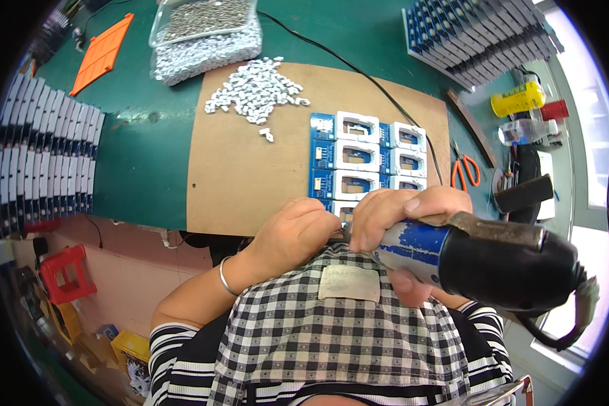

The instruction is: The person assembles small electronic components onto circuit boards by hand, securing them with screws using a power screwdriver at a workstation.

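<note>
Nearest the lens, a black-and-blue electric screwdriver (480, 254) fills the lower right, the right hand (402, 220) wrapped tight around its barrel. Left of it, at centre frame, the left hand (294, 233) curls closed over the near edge of a panel of blue circuit boards with white frames (365, 159), lying on a brown board (250, 169). Small white parts (257, 88) are heaped toward the upper middle.

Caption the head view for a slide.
Right hand grips a blue-and-black electric screwdriver beside the left hand at blue circuit boards on a brown mat.
</note>
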Demonstrator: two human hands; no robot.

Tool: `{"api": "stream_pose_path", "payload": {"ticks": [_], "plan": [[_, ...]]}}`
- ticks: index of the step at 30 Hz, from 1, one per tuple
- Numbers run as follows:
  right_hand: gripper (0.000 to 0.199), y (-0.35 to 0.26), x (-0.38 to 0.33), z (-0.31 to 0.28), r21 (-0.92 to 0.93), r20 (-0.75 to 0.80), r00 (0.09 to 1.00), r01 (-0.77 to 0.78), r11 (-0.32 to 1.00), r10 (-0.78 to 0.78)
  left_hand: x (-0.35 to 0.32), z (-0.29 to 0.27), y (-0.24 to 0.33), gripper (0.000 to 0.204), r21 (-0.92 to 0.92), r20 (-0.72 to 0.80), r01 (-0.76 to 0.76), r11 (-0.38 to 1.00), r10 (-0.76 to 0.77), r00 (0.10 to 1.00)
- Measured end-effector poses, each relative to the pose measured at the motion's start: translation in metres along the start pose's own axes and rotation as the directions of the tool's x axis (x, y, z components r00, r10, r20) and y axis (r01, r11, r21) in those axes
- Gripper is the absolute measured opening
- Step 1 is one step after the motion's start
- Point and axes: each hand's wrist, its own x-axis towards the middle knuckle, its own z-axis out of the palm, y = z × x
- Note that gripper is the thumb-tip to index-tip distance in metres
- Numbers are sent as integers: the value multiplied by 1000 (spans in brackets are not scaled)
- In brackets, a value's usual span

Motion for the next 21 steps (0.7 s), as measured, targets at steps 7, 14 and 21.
{"api": "stream_pose_path", "payload": {"ticks": [7,14,21], "plan": [[54,9,-4,5,104,-49,999,-14,994,19,-2,-2,1,18,61,-14,-25,998,26,1000],[65,20,-16,-12,338,-322,946,103,936,13,30,-64,-35,20,429,36,3,903,-20,999],[68,14,-26,-16,308,-377,926,137,941,-11,41,-78,-61,15,572,32,51,818,-84,996]]}}
